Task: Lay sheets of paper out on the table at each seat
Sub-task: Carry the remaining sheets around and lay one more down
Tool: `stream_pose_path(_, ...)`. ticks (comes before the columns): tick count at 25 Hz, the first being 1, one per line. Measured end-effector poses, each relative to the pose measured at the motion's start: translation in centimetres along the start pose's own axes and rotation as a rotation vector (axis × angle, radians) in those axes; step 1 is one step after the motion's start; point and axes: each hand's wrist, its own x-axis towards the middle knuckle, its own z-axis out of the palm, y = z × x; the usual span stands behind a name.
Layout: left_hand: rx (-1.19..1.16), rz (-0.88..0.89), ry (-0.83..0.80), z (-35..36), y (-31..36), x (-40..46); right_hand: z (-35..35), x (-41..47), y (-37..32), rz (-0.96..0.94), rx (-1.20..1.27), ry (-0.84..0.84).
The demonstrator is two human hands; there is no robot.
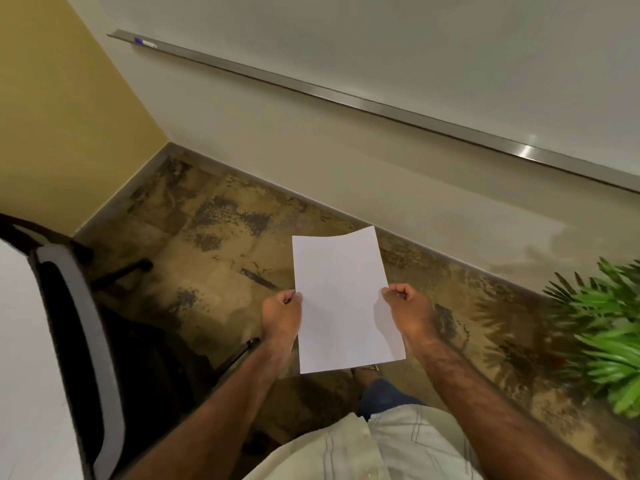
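Note:
I hold white paper (343,299) out in front of me above the floor, its long side pointing away from me. My left hand (281,312) pinches its left edge and my right hand (408,306) pinches its right edge, both about halfway along. Whether it is one sheet or a thin stack cannot be told. A white table (24,358) shows only as a strip at the left edge of the view, well left of the paper.
An office chair (79,323) with a dark back and grey frame stands against the table at the left. A green plant (609,341) is at the right. A wall with a whiteboard tray (346,95) and a marker (145,42) runs ahead. Patterned brown floor (207,258) lies between.

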Motion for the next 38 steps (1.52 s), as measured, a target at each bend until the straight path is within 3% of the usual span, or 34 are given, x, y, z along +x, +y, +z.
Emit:
stream_pose_path(7,-0.071,-0.055,0.165,2.1,6.5,7.0,2.0,8.6,-9.2,-0.05,-0.059,-0.134)
stream_pose_path(12,-0.098,-0.111,0.221,1.8,9.2,13.5,7.3,14.0,-13.9,-0.071,-0.143,-0.211)
stream_pose_path(25,-0.21,-0.134,0.379,-7.2,17.7,33.4,28.8,25.5,-30.7,-0.258,-0.287,-0.339)
stream_pose_path(38,-0.393,-0.272,0.705,-19.4,22.0,44.8,52.8,28.3,-44.8,-0.376,-0.448,-0.747)
